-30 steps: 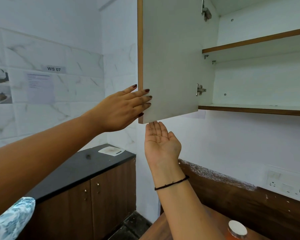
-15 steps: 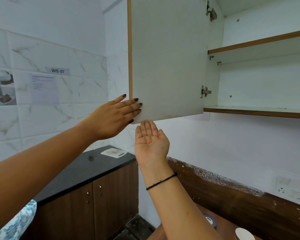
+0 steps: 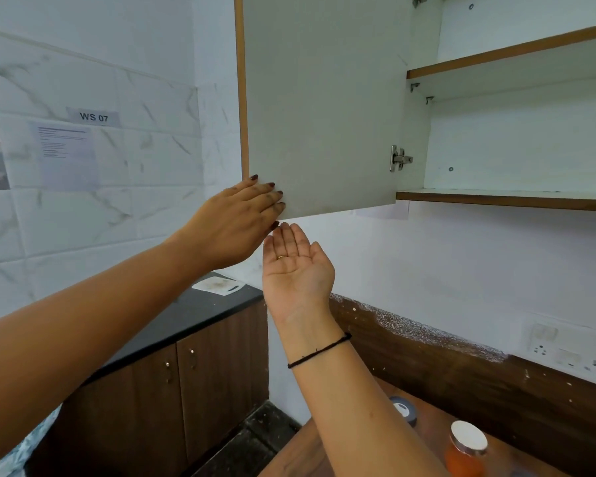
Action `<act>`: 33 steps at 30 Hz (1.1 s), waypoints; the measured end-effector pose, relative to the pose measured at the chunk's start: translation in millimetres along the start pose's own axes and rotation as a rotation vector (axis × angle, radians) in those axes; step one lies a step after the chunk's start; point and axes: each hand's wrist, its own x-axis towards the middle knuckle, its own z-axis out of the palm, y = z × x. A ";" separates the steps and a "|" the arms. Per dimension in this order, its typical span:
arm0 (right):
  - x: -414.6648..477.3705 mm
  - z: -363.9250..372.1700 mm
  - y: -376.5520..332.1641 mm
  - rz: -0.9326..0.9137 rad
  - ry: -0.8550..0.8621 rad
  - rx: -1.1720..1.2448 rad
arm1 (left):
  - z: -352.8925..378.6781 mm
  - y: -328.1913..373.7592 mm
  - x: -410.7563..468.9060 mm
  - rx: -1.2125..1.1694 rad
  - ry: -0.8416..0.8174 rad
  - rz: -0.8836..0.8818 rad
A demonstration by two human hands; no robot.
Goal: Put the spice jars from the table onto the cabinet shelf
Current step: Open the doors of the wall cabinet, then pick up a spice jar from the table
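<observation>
Your left hand (image 3: 234, 225) lays its fingers (image 3: 269, 197) straight and close together, flat against the lower corner of the cabinet door (image 3: 324, 105), and it grips nothing. At five o'clock from it, your right hand (image 3: 296, 270) is turned palm-up. Its fingers (image 3: 286, 235) are straight, with their tips at the door's bottom edge, and it is likewise empty.

This looks like the door-opening step. The door stands swung wide and the lower shelf (image 3: 506, 199), at three o'clock from your hands, shows no jars in the part visible here. The spice jar (image 3: 465, 449) waits on the tabletop (image 3: 430, 421) at five o'clock, well apart from both hands. A grey round object (image 3: 403, 409) sits near it, and I cannot tell whether that is also a jar.

The next move probably calls for leaving the door where it stands, dropping one hand to the jar, wrapping it round the body rather than the lid, and lifting it to the shelf.

The door is a flat, matte, pale panel with a wood-toned edge strip, hung on a shiny metal hinge (image 3: 399, 159). The shelf is pale board with a brown front lip. The jar is a smooth cylinder with orange contents under a flat white lid, so it may be slippery. The tabletop is brown wood grain.
</observation>
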 end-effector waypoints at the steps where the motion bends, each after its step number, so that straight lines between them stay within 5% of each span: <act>1: -0.9 -0.8 -2.3 -0.011 -0.001 -0.004 | 0.8 5.1 2.5 -0.033 -0.010 -0.007; 22: -32.4 -69.0 -107.9 -0.311 0.097 -0.487 | 50.8 168.7 -17.1 -1.277 0.202 -0.594; 33: -58.3 -130.2 -163.6 -0.375 0.126 -0.841 | 60.8 281.7 -4.6 -1.676 0.179 -0.765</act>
